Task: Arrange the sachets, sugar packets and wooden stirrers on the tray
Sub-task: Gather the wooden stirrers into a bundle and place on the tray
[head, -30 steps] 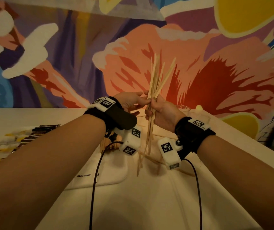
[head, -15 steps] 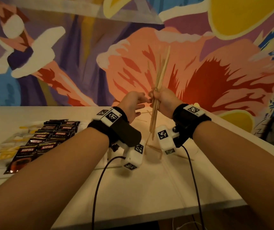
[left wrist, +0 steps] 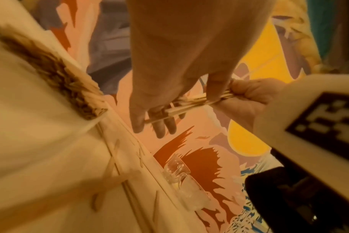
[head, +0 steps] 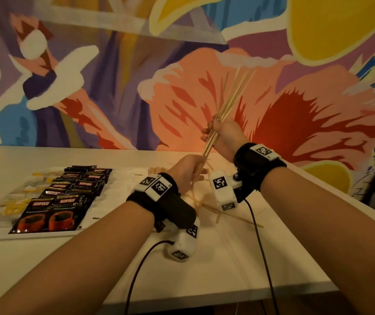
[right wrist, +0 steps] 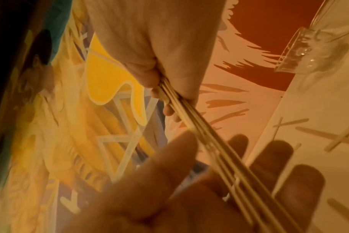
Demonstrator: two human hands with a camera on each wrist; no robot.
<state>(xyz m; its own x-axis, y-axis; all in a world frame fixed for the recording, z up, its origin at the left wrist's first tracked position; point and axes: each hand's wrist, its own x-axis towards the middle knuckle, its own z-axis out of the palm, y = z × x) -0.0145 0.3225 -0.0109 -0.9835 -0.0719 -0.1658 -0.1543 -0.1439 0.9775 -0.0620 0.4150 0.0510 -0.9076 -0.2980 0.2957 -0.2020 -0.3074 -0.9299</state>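
My right hand (head: 221,133) grips a bundle of several wooden stirrers (head: 232,98) above the table, tips leaning up and to the right. The right wrist view shows its fingers (right wrist: 165,94) curled round the bundle (right wrist: 199,129). My left hand (head: 188,173) is lower, at the bundle's bottom ends. Its fingers (left wrist: 159,126) are straight and spread, and the stirrers (left wrist: 189,105) lie between thumb and fingers. Black and red coffee sachets (head: 68,201) lie in rows on the white tray (head: 123,183), with yellow sugar packets (head: 16,205) to their left.
Loose stirrers (head: 216,212) lie crossed on the white table under my hands. A clear glass mug (left wrist: 177,170) stands at the table's far edge by the painted wall. The table's near edge (head: 250,298) is close below my forearms.
My right hand has lifted the bundle and tilted its tips to the right. My left hand has dropped from beside it to the bundle's lower ends. The view has tipped down, showing more tray.
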